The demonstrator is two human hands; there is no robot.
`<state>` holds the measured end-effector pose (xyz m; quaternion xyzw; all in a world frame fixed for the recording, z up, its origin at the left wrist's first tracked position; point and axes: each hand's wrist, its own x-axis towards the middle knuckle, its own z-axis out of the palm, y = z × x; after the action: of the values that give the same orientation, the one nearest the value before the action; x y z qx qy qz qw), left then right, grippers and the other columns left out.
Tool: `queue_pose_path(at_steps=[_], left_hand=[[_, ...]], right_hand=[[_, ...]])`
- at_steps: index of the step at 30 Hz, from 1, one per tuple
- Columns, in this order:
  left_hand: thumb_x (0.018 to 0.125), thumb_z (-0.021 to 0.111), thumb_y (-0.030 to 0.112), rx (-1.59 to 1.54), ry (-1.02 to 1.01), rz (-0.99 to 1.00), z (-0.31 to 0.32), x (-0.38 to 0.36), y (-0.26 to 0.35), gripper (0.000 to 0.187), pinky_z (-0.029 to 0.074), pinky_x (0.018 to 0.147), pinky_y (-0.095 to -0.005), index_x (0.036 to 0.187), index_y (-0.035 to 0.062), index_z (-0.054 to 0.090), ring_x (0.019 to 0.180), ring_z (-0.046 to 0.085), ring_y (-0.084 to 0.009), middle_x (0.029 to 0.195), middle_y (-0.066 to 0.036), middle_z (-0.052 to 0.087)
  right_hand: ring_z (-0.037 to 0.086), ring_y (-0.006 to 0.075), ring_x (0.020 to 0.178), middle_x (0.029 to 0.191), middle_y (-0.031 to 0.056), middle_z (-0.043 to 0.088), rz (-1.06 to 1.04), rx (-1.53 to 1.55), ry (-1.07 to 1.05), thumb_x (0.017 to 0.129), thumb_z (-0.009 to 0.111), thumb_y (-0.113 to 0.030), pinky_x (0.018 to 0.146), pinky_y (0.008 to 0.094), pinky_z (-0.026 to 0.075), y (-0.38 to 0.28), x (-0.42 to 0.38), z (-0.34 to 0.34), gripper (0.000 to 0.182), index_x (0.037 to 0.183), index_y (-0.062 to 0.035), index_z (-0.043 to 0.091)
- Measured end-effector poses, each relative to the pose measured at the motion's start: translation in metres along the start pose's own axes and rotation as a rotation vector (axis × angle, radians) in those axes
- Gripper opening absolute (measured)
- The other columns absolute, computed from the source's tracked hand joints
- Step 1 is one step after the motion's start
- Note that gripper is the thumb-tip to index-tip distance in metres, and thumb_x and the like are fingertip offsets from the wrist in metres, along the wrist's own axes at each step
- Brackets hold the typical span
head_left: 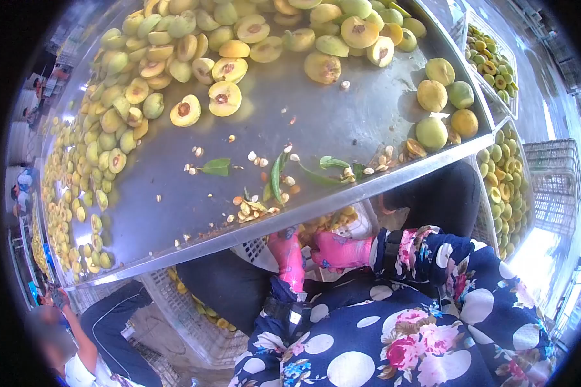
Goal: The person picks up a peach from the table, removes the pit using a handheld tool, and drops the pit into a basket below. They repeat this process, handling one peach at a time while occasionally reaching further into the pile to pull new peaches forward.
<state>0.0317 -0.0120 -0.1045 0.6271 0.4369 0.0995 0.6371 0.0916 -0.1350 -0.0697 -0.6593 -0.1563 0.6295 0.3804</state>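
Pink-gloved left hand (pixel 287 257) and right hand (pixel 342 251) sit by yellow fruit pieces (pixel 343 217) in a white plastic basket (pixel 367 222), below a flat grey metal desk's (pixel 174 216) near edge, raised likely against spills; fingers' grip I cannot tell.

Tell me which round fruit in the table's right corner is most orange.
The orange fruit just right of the lowest green fruit; the others look yellow or green.

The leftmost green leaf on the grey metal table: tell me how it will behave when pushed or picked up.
The pointed, oval green leaf looks thin and broad, so it is probably light and bendable rather than stiff. Lying on the smooth grey metal table, it would likely slide when pushed. Pushed leftward, it may nudge the small pale seeds by its end.
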Motion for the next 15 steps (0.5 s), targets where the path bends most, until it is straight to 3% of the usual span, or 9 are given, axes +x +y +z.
queue_pose_path(at_steps=[2, 5, 7, 9, 11, 15], left_hand=[[0.076, 0.071, 0.010, -0.051, -0.023, 0.011, -0.002, 0.002, -0.008, 0.038, 0.043, 0.089, -0.0298, 0.110, -0.0006, 0.060, 0.097, 0.056, -0.0176, 0.108, -0.010, 0.062], [0.076, 0.071, 0.009, -0.067, -0.017, 0.019, -0.001, 0.003, -0.017, 0.036, 0.042, 0.089, -0.0295, 0.109, -0.0007, 0.061, 0.097, 0.056, -0.0171, 0.107, -0.009, 0.062], [0.075, 0.071, 0.009, -0.074, -0.001, 0.010, 0.002, 0.002, -0.012, 0.036, 0.043, 0.089, -0.0293, 0.108, -0.0009, 0.061, 0.096, 0.056, -0.0168, 0.106, -0.009, 0.062], [0.075, 0.072, 0.009, -0.088, 0.013, -0.012, 0.004, 0.000, -0.008, 0.036, 0.043, 0.088, -0.0293, 0.108, -0.0012, 0.061, 0.095, 0.057, -0.0168, 0.106, -0.008, 0.062], [0.075, 0.072, 0.009, -0.036, -0.002, -0.026, 0.000, 0.003, -0.012, 0.037, 0.044, 0.087, -0.0293, 0.108, -0.0014, 0.060, 0.096, 0.056, -0.0163, 0.107, -0.009, 0.062], [0.076, 0.072, 0.011, -0.134, 0.030, 0.009, -0.002, 0.006, -0.021, 0.036, 0.044, 0.087, -0.0286, 0.108, -0.0013, 0.060, 0.099, 0.055, -0.0155, 0.107, -0.009, 0.062]], right_hand=[[0.060, 0.0231, 0.049, 0.059, 0.0153, 0.059, 0.092, 0.151, 0.010, 0.077, 0.057, -0.011, 0.042, 0.0350, 0.046, 0.000, 0.000, 0.003, 0.020, 0.072, 0.0079, 0.059], [0.058, 0.0230, 0.046, 0.057, 0.0144, 0.058, -0.166, -0.164, 0.047, 0.078, 0.056, -0.011, 0.040, 0.0345, 0.045, 0.012, 0.006, 0.000, 0.020, 0.070, 0.0072, 0.059], [0.054, 0.0193, 0.044, 0.055, 0.0095, 0.053, -0.308, -0.247, 0.004, 0.080, 0.051, -0.011, 0.038, 0.0304, 0.044, 0.023, 0.012, 0.000, 0.018, 0.077, 0.0060, 0.056], [0.052, 0.0172, 0.043, 0.055, 0.0071, 0.050, -0.231, -0.101, -0.037, 0.082, 0.049, -0.011, 0.037, 0.0283, 0.044, 0.026, 0.012, 0.000, 0.017, 0.080, 0.0049, 0.054], [0.052, 0.0165, 0.043, 0.057, 0.0073, 0.051, 0.072, 0.275, -0.086, 0.082, 0.049, -0.011, 0.038, 0.0282, 0.044, 0.000, -0.003, 0.000, 0.016, 0.080, 0.0037, 0.053], [0.050, 0.0145, 0.041, 0.058, 0.0031, 0.051, 0.031, 0.527, -0.137, 0.082, 0.050, -0.008, 0.034, 0.0268, 0.041, 0.002, 0.000, 0.005, 0.014, 0.091, 0.0015, 0.055]])
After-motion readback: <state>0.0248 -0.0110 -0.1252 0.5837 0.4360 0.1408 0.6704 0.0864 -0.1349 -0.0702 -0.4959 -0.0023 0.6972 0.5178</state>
